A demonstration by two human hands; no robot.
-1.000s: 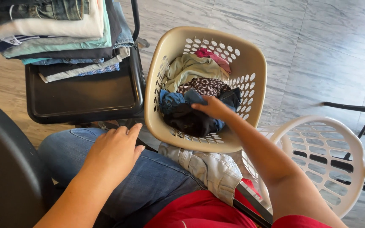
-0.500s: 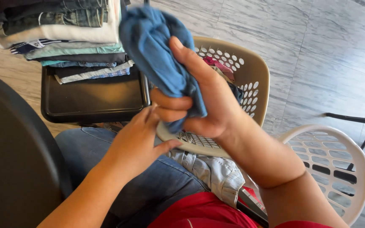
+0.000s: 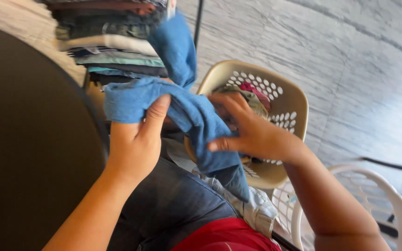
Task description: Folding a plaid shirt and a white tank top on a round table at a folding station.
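Now the biggest thing in view is the dark rounded chair back [image 3: 29, 139] filling the left side, more of it than half a second ago, when it took up only the lower left corner. Behind it runs the grey streaked floor [image 3: 350, 69]. At top left stands the stack of folded clothes [image 3: 112, 51], seen closer than before, with the black tray under it now almost hidden. The beige laundry basket [image 3: 280, 102] sits at centre, tilted toward the person, with a pink item and other clothes still inside; the white basket [image 3: 373, 190] lies at lower right, beside a black frame.

The blue cloth [image 3: 187, 111] has changed most: half a second ago it was bunched upright in the right hand alone, and now it is drawn out sideways between both hands in front of the beige basket, one end lifted against the clothes stack, the other hanging over the jeans-clad lap.

The left hand [image 3: 138, 139], which was only reaching up before, now clasps the cloth's left end, thumb pressed over the top edge, fingers curled behind. The right hand [image 3: 257, 135] grips the cloth's middle, its thumb beneath and its fingers laid over the fabric, loosely spread rather than fisted.
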